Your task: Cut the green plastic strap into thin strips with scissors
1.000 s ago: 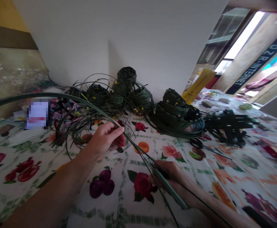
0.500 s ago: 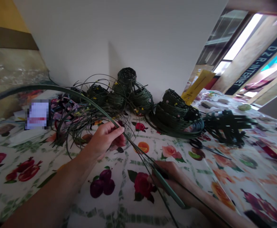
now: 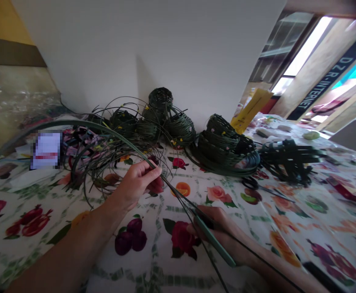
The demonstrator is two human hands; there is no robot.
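My left hand [image 3: 138,183] pinches a long dark green strip [image 3: 121,137] between thumb and fingers. The strip arches away to the left. Past my fingertips it parts into several thin strands [image 3: 178,194] running down toward the lower right. Closer to me, my right hand [image 3: 226,230] is closed around a slim green-handled tool [image 3: 217,241]. The tool lies against the strands, some of which pass beside and over my right hand. Its working end is hidden by the hand and strands, so I cannot tell its exact kind.
Several woven green baskets [image 3: 180,126] stand by the white wall, with a tangle of thin strands [image 3: 104,162] to their left. Black scissors [image 3: 251,184], a bundle of woven strips [image 3: 290,158] and a yellow packet [image 3: 252,109] are on the right. A phone [image 3: 46,150] is at left on the fruit-patterned tablecloth [image 3: 104,244].
The arched part of the strip has dropped lower on the left. Both hands keep their grips and have barely moved; the whole view has shifted slightly.
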